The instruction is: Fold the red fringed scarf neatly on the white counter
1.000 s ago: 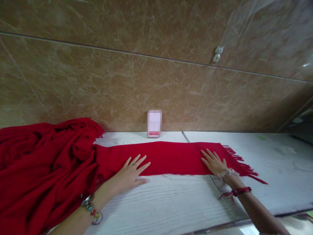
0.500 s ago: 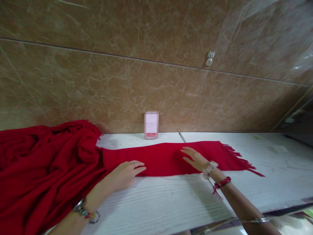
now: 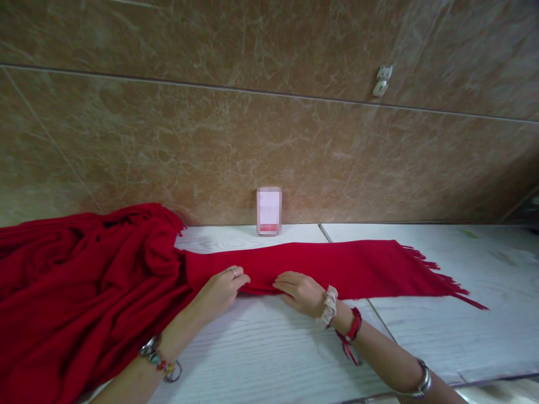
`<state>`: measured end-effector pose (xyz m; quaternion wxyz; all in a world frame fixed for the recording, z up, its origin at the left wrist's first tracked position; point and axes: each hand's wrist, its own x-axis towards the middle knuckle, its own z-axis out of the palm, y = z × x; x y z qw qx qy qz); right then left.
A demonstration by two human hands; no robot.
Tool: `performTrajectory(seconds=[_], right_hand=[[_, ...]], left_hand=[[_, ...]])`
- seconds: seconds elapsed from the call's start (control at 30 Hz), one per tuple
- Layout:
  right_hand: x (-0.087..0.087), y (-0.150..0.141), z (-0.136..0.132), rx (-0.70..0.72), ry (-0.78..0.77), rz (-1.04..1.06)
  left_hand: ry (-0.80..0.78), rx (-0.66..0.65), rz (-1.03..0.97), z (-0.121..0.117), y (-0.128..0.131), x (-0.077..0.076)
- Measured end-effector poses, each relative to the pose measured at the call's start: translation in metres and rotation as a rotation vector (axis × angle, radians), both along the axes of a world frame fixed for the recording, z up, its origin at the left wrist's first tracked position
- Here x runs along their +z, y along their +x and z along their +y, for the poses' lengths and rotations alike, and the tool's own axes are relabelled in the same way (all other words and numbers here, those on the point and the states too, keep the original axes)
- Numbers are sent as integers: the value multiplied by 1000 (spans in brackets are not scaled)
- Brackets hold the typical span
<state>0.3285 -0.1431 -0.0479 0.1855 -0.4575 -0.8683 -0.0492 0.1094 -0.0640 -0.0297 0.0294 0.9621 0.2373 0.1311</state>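
A flat, folded strip of red scarf lies along the white tabletop, its fringed end pointing right. My left hand, with a ring on one finger, pinches the strip's near edge between thumb and fingers. A short way to the right, my right hand has its fingers bent over the same near edge, thumb close to them. Between the two hands that edge looks slightly raised. At the left, the strip meets a large rumpled heap of red fabric with fringe at its back corner; how they join is hidden in the folds.
A phone-like device with a blurred screen leans upright against the brown marbled wall. A small white cat-shaped piece is fixed to the wall. A seam crosses the white tabletop, whose front edge shows at lower right.
My right hand has come left from the middle of the strip to its near edge, close to my left hand. The left fingers have closed on the edge. The view has shifted slightly.
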Motion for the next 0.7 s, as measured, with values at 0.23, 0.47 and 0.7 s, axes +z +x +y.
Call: performTrajectory(seconds=[0.23,0.47,0.7], right_hand=[[2,5,-1,-50,247,-65],[6,9,-1,-97,175,-93],[13,17,-3,-102,162,-157]], left_hand=[[80,-8,32,0,3,-5],[137,-34,1,-3,2,-5],[177,-71,19,-2,1,0]])
